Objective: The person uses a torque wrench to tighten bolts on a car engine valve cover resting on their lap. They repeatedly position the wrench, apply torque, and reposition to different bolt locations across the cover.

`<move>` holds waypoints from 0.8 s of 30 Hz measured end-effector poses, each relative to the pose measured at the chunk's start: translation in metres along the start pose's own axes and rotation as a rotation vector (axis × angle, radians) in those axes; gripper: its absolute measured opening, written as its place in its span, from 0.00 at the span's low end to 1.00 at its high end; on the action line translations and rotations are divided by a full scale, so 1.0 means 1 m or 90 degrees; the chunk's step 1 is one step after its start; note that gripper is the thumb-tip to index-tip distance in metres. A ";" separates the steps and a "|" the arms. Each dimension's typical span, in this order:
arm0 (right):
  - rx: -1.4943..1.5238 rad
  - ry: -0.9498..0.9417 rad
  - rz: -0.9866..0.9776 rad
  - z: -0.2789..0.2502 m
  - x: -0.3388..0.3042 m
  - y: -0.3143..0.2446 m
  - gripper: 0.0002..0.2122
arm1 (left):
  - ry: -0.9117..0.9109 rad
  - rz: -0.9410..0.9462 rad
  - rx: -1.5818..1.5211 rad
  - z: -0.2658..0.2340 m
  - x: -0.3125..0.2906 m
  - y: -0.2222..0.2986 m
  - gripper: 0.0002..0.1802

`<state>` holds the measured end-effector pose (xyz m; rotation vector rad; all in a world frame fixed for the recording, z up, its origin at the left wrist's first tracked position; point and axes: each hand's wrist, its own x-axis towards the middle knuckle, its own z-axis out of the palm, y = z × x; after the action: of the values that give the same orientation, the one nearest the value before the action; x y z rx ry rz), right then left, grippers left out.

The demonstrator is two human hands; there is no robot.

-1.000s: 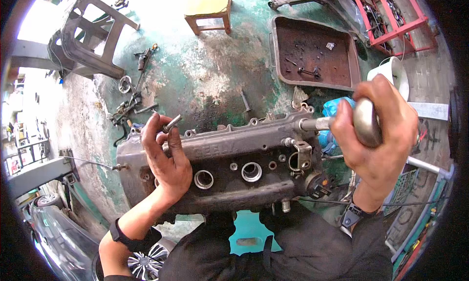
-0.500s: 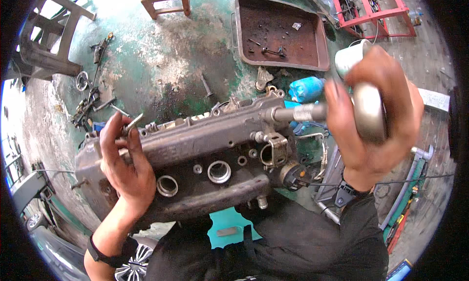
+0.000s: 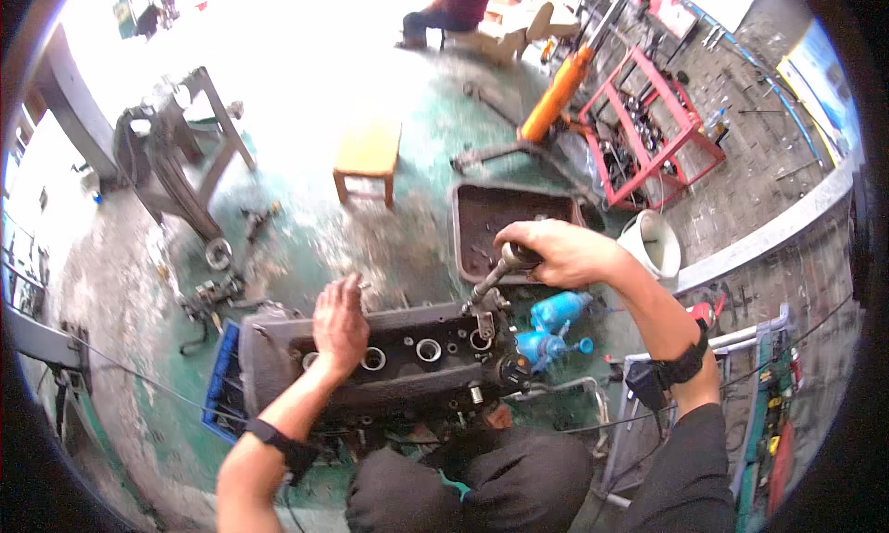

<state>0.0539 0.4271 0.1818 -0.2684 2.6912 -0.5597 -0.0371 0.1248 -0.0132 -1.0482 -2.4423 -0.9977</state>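
Fingers of the right hand (image 3: pixel 556 252) clench a ratchet handle (image 3: pixel 493 278); the left hand (image 3: pixel 339 326) lies flat on the grimy dark cylinder head (image 3: pixel 389 362).

Tray (image 3: pixel 482 220) and bottles (image 3: pixel 556 325) crowd the engine (image 3: pixel 407 362).

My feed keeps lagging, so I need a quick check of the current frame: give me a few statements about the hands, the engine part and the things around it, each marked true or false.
1. The left hand rests flat on top of the dark engine part. True.
2. The right hand is empty. False: its grip is closed around the top of a metal tool handle that slants down to the engine part's right end.
3. A wooden stool stands on the floor beyond the engine part. True.
4. The blue bottles lie left of the engine part. False: they lie at its right end.
5. The brown tray sits beyond the right hand. True.
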 end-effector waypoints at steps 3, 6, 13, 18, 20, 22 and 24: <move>-0.195 0.030 0.002 0.007 0.006 -0.003 0.22 | 0.006 0.031 0.055 -0.029 -0.013 -0.001 0.32; -0.262 0.057 0.032 0.019 0.011 -0.008 0.22 | 0.050 -0.091 0.070 -0.070 -0.050 -0.007 0.28; -0.204 -0.003 0.296 0.020 0.038 -0.008 0.17 | 0.152 -0.290 0.199 -0.115 -0.132 -0.026 0.14; -0.187 0.055 0.388 0.032 0.033 -0.012 0.20 | 0.233 -0.360 0.197 -0.102 -0.136 -0.029 0.11; -0.199 0.069 0.283 0.036 0.028 -0.015 0.19 | 0.243 -0.356 0.186 -0.103 -0.135 -0.030 0.11; -0.267 0.099 0.087 0.038 0.023 -0.016 0.19 | 0.252 -0.353 0.186 -0.105 -0.135 -0.030 0.11; -0.299 0.109 0.101 0.036 0.022 -0.015 0.16 | 0.252 -0.352 0.185 -0.107 -0.135 -0.030 0.12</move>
<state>0.0498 0.3959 0.1502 -0.1304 2.9470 0.1081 0.0340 -0.0349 -0.0202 -0.0583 -2.4657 -0.8508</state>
